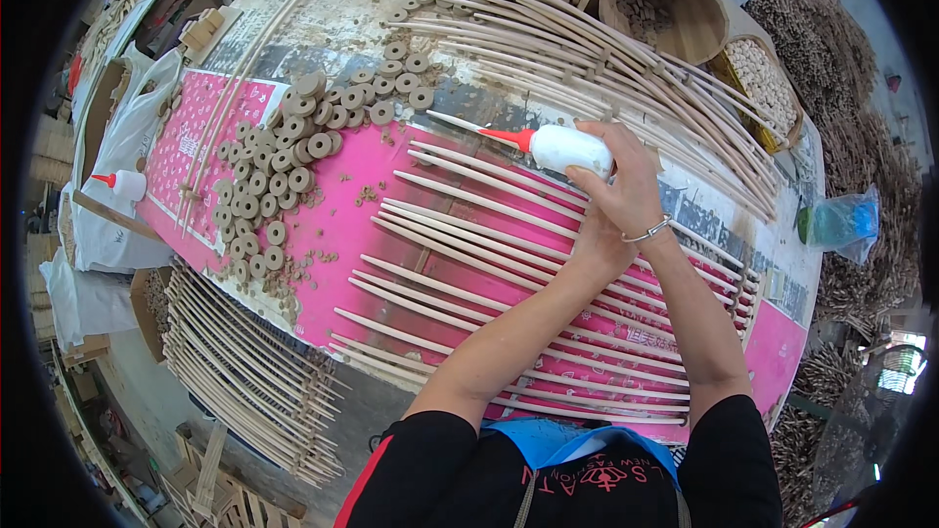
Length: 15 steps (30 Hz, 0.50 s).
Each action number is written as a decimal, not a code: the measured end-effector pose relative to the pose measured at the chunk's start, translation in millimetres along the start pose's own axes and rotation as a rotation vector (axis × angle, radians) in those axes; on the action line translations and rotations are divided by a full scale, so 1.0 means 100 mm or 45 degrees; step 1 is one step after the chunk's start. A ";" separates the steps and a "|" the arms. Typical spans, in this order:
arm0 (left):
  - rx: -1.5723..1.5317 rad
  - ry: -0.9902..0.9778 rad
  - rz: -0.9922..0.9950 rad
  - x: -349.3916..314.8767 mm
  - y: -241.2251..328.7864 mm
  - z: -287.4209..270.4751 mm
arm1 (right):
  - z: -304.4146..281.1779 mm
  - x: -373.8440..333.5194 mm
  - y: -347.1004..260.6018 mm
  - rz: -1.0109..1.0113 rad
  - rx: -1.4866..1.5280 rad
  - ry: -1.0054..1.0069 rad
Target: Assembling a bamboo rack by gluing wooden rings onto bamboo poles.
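Observation:
My right hand point(631, 181) is closed round a white squeeze bottle point(570, 151) with a red nozzle. The bottle lies on its side in the grip, nozzle pointing left over the tapered end of a pale wooden rod point(450, 121); whether they touch I cannot tell. Just below, my left hand point(599, 242) is largely covered by the right hand and wrist, so its fingers and anything in them are hidden. Several pale rods point(469, 246) lie side by side beneath my forearms on a pink sheet point(337, 235), with their tapered ends to the left.
Left of the rods is a heap of round wooden discs with holes point(259, 176). More rods point(626, 68) lie at the far right, near a tipped round container point(704, 24). Another red-tipped bottle point(128, 185) stands at the left. Bundled rods point(245, 362) sit below the table's left edge.

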<state>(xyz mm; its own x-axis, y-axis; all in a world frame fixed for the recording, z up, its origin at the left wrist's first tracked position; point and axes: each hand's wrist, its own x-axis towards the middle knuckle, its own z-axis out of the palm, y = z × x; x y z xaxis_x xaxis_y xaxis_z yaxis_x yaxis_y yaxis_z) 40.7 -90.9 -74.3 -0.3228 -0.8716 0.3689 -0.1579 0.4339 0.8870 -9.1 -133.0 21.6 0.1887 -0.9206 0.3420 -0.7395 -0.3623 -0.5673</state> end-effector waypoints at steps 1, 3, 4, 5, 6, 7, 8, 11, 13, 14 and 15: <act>-0.051 -0.039 -0.043 0.01 0.02 0.00 | -0.02 0.00 -0.01 0.001 -0.005 0.001; -0.007 0.028 0.007 0.03 0.06 0.00 | -0.04 0.01 -0.02 0.047 0.068 0.005; 0.045 0.096 0.050 0.02 0.06 -0.01 | -0.02 0.02 -0.03 0.047 0.070 0.004; 0.047 0.097 0.047 0.01 0.05 -0.02 | 0.01 0.03 -0.04 0.061 0.078 0.009; 0.099 0.062 0.057 0.01 0.04 -0.03 | 0.03 0.04 -0.05 0.075 0.087 0.014; 0.144 0.026 0.071 0.01 0.03 -0.01 | 0.02 0.05 -0.04 0.075 0.082 0.015; 0.140 0.027 0.075 0.01 0.02 0.01 | 0.01 0.04 -0.02 0.044 0.015 0.010; 0.361 0.015 0.184 -0.02 -0.02 0.02 | 0.01 0.03 0.00 -0.001 -0.042 0.004; 0.109 -0.047 0.021 -0.01 -0.02 0.03 | 0.00 0.01 -0.01 -0.012 -0.043 0.007; 0.106 -0.048 0.022 0.00 -0.01 0.03 | -0.03 0.01 -0.02 -0.005 -0.002 0.014; 0.047 -0.031 0.018 0.00 0.00 0.02 | -0.05 0.00 -0.03 0.002 0.038 0.021</act>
<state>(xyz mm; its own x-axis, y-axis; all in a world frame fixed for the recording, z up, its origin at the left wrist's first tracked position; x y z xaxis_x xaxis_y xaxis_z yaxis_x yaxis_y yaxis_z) 38.6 -90.2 -74.6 -0.3479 -0.8598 0.3738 -0.1870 0.4544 0.8710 -9.8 -131.2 27.2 0.1765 -0.9187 0.3534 -0.7199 -0.3653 -0.5902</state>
